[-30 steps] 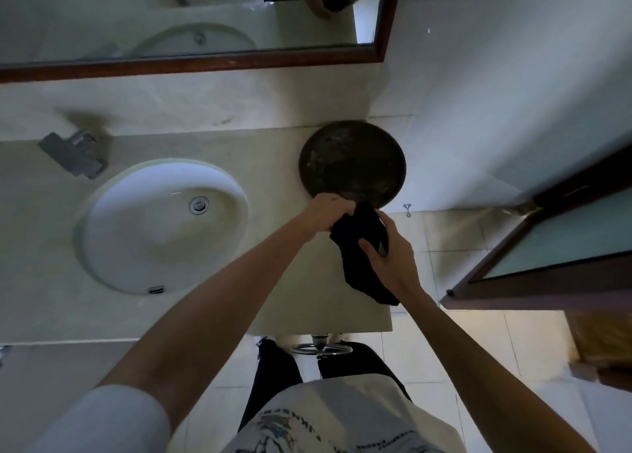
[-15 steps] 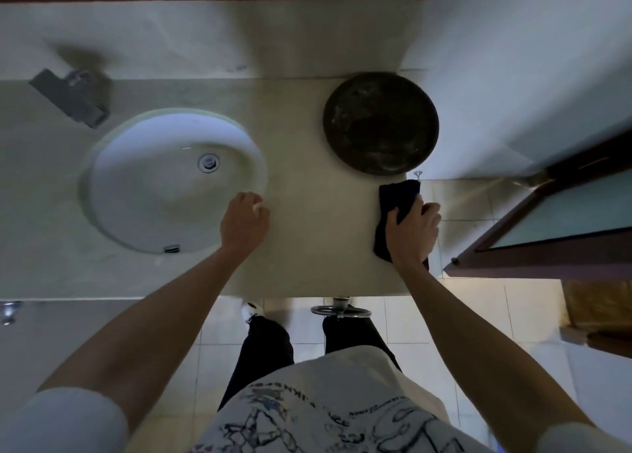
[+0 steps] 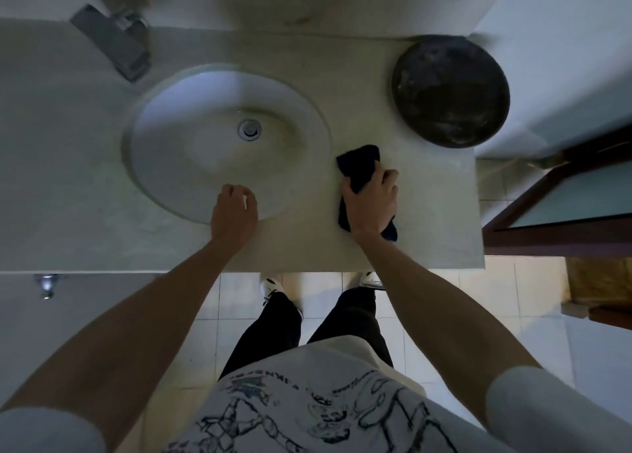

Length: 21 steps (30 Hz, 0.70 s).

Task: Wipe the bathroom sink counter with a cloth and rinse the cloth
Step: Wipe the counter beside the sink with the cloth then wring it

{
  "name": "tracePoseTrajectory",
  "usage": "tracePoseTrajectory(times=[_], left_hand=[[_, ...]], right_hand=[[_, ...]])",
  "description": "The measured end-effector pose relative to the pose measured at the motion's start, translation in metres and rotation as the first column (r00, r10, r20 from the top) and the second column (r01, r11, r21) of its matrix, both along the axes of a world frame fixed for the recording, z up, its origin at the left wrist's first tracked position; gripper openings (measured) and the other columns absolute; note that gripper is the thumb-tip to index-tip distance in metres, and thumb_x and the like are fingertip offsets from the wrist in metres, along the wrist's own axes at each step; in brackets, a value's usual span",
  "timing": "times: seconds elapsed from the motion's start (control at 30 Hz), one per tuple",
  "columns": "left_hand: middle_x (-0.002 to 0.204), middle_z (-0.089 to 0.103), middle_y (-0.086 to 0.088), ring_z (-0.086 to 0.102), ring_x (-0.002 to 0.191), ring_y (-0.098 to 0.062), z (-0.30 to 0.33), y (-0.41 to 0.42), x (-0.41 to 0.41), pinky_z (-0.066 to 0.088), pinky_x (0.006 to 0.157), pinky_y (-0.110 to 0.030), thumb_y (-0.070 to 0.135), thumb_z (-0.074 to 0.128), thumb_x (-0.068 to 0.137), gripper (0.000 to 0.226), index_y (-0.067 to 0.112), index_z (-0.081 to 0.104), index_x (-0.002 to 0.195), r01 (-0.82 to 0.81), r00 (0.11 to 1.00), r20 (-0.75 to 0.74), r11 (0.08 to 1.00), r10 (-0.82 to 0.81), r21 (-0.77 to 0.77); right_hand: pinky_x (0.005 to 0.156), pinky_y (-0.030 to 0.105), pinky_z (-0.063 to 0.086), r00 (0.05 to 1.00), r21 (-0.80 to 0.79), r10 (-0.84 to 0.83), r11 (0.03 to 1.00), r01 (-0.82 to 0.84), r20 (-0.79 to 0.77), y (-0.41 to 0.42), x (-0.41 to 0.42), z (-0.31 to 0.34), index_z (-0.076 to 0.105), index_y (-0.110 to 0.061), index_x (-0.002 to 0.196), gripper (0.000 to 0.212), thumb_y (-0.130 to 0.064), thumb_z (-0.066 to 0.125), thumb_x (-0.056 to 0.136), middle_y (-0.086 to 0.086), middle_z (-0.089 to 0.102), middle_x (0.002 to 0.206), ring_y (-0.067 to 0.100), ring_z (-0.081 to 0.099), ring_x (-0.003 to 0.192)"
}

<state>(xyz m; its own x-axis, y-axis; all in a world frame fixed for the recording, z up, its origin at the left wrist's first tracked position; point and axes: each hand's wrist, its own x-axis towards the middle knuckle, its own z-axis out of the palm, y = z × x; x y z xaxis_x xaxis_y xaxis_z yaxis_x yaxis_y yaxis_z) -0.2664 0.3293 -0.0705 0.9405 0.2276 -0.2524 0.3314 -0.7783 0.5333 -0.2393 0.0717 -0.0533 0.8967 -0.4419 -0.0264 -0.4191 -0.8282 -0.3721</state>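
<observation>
Two hands are at work: the right hand (image 3: pixel 371 203) curls its fingers around the dark cloth (image 3: pixel 359 168), flat on the counter (image 3: pixel 427 213) right of the sink (image 3: pixel 191 151). The left hand (image 3: pixel 234 213), fingers loosely curled, rests on the near rim. Press flat and wipe slowly.

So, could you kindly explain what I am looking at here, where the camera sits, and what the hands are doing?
There is no machine here: a person wears one wide-angle camera on the head, looking down at their own arms, legs and shoes. Below is a pale counter with an oval sink set into it and a tap behind. A dark round dish sits at the counter's right end. The right hand has its grip on a dark cloth, pressed to the counter beside the sink. The left hand holds nothing; its loosely curled fingers are at the sink's near rim.
</observation>
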Motion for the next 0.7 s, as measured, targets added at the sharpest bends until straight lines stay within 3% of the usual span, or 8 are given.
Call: tracePoseTrajectory(times=[0.2, 0.33, 0.47, 0.6, 0.7], left_hand=[[0.118, 0.056, -0.020, 0.058, 0.107, -0.040, 0.003, 0.015, -0.005, 0.046, 0.090, -0.045, 0.017, 0.051, 0.100, 0.022, 0.003, 0.064, 0.110, 0.066, 0.998, 0.014, 0.998, -0.066, 0.019], [0.120, 0.056, -0.018, 0.056, 0.110, -0.038, 0.006, 0.012, -0.007, 0.045, 0.094, -0.047, 0.020, 0.049, 0.102, 0.024, 0.004, 0.064, 0.113, 0.115, 0.992, -0.046, 0.993, -0.114, 0.017], [0.122, 0.054, -0.017, 0.056, 0.110, -0.037, 0.006, 0.004, -0.006, 0.044, 0.095, -0.047, 0.022, 0.045, 0.104, 0.027, 0.006, 0.063, 0.114, 0.169, 0.981, -0.107, 0.985, -0.164, 0.037], [0.121, 0.054, -0.019, 0.054, 0.112, -0.039, -0.001, 0.000, -0.005, 0.048, 0.092, -0.051, 0.028, 0.033, 0.102, 0.039, 0.005, 0.062, 0.117, 0.267, 0.955, -0.162, 0.956, -0.246, 0.119], [0.119, 0.058, -0.020, 0.054, 0.113, -0.040, -0.003, -0.007, -0.005, 0.049, 0.090, -0.053, 0.018, 0.040, 0.102, 0.031, 0.003, 0.064, 0.115, 0.230, 0.965, -0.164, 0.960, -0.205, 0.157]], right_hand=[[0.058, 0.033, 0.048, 0.982, 0.169, 0.183, 0.968, -0.187, 0.040, 0.080, 0.008, 0.005, 0.060, -0.012, 0.122, 0.051, -0.038, 0.070, 0.080, 0.010, 0.056, 0.112, 0.029, 0.061, 0.078], [0.066, 0.028, 0.043, 0.988, 0.391, 0.144, 0.907, -0.154, 0.055, 0.078, 0.013, 0.020, 0.061, -0.012, 0.124, 0.050, -0.036, 0.073, 0.082, 0.007, 0.059, 0.114, 0.024, 0.062, 0.086], [0.079, 0.024, 0.047, 0.995, 0.572, -0.026, 0.819, -0.036, 0.099, 0.005, 0.015, 0.047, 0.064, -0.014, 0.124, 0.048, -0.032, 0.075, 0.081, 0.005, 0.069, 0.114, 0.017, 0.064, 0.099], [0.078, 0.014, 0.046, 0.995, 0.556, -0.052, 0.831, -0.005, 0.087, -0.117, 0.003, 0.071, 0.064, -0.015, 0.124, 0.044, -0.024, 0.076, 0.082, -0.003, 0.068, 0.109, 0.011, 0.062, 0.097], [0.084, 0.029, 0.055, 0.998, 0.545, -0.061, 0.837, 0.052, -0.002, -0.206, -0.011, 0.071, 0.066, -0.014, 0.120, 0.042, -0.024, 0.077, 0.080, 0.000, 0.070, 0.105, 0.021, 0.067, 0.100]])
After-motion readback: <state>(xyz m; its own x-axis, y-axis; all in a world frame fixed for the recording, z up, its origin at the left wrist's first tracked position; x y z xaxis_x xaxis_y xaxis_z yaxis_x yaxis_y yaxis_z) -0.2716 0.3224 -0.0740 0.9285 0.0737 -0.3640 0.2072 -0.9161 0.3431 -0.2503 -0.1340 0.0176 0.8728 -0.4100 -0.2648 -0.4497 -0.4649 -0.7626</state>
